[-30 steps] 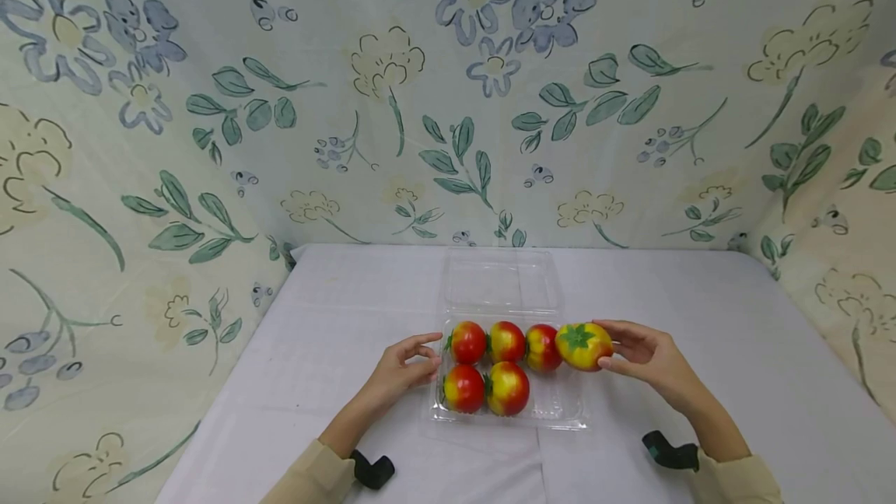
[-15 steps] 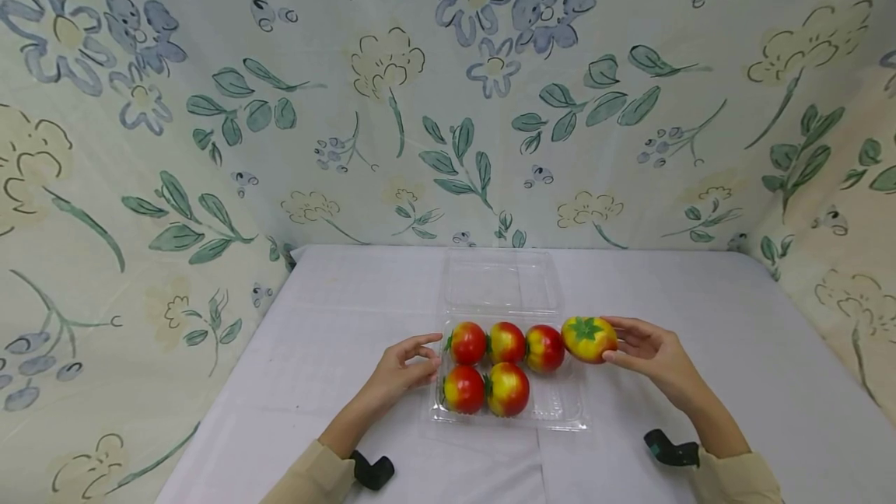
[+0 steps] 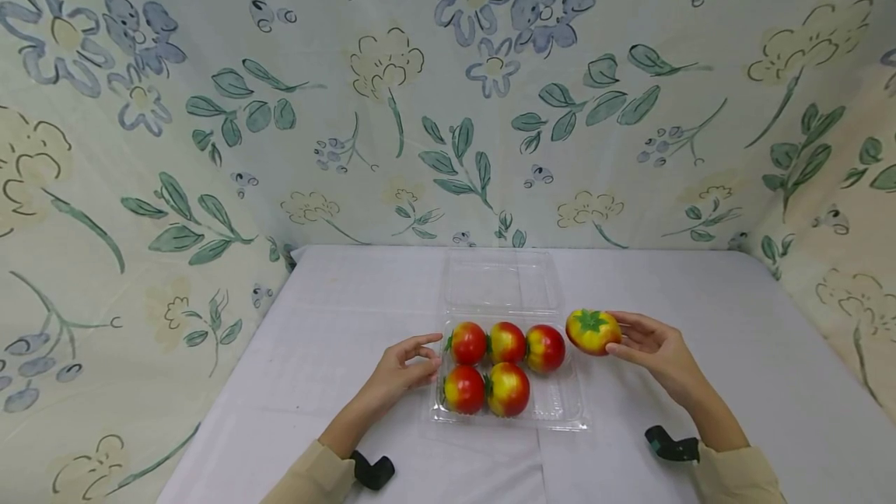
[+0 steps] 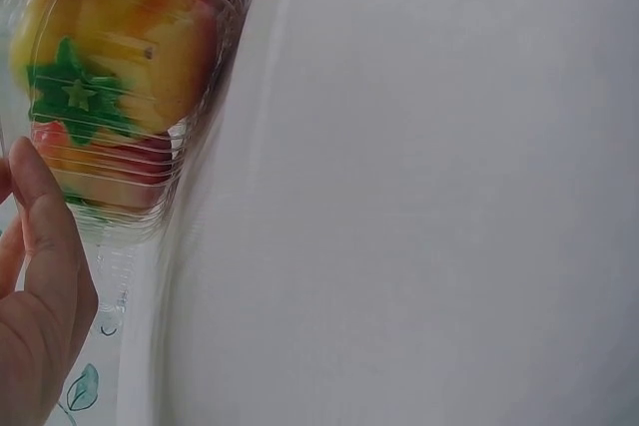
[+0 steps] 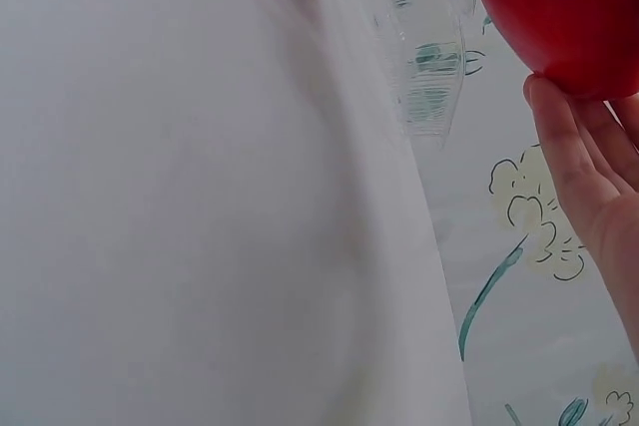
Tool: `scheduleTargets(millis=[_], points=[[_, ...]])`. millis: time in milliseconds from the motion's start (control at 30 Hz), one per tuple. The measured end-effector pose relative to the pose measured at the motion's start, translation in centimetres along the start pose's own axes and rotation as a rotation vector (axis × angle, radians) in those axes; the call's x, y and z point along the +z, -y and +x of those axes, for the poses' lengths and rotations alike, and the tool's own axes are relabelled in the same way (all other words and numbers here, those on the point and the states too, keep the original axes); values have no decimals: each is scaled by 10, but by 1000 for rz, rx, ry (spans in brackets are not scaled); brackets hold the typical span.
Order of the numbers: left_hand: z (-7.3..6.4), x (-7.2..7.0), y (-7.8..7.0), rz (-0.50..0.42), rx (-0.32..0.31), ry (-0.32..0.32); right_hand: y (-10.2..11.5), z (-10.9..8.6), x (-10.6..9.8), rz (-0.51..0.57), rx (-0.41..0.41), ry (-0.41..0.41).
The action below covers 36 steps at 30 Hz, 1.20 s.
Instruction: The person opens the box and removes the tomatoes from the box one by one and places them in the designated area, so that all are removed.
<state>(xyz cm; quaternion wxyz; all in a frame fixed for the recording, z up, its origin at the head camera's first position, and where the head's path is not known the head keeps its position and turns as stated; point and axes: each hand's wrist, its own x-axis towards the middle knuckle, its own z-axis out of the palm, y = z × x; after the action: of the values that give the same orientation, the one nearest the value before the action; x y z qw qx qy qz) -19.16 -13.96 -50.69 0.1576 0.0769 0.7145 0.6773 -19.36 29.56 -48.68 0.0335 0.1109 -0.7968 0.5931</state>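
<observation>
Head view shows the right hand (image 3: 654, 352) holding a red-and-yellow, round, smooth fruit with a green star-shaped cap (image 3: 593, 331); the thumb and the fingers pinch its side, and its free side points away from them, toward a clear, rectangular plastic box (image 3: 556, 403). Inside this box, beyond the pinched fruit, five similar fruits (image 3: 508, 389) lie in two rows. At the opposite wall, the left hand (image 3: 402, 364) has its fingers half bent, with tips at the edge; whether they pinch the plastic or only touch it, I cannot tell.

I judge the slip as the main danger: the skin looks glossy and only the fingertips carry the fruit, so a loose thumb could drop it. If the right fingers swing toward the left ones, the fruit could knock its nearest neighbour. The thin box could also slide, if the left fingers do not steady it.
</observation>
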Motion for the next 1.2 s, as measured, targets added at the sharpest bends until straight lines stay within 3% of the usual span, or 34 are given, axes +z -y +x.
scheduleTargets(millis=[467,1200], points=[[0,-1,-1,-28,1,7,-4,8,-5,-1,11,-46],[-2,0,-1,-20,-13,-27,-18,21,-21,-13,116,-110]])
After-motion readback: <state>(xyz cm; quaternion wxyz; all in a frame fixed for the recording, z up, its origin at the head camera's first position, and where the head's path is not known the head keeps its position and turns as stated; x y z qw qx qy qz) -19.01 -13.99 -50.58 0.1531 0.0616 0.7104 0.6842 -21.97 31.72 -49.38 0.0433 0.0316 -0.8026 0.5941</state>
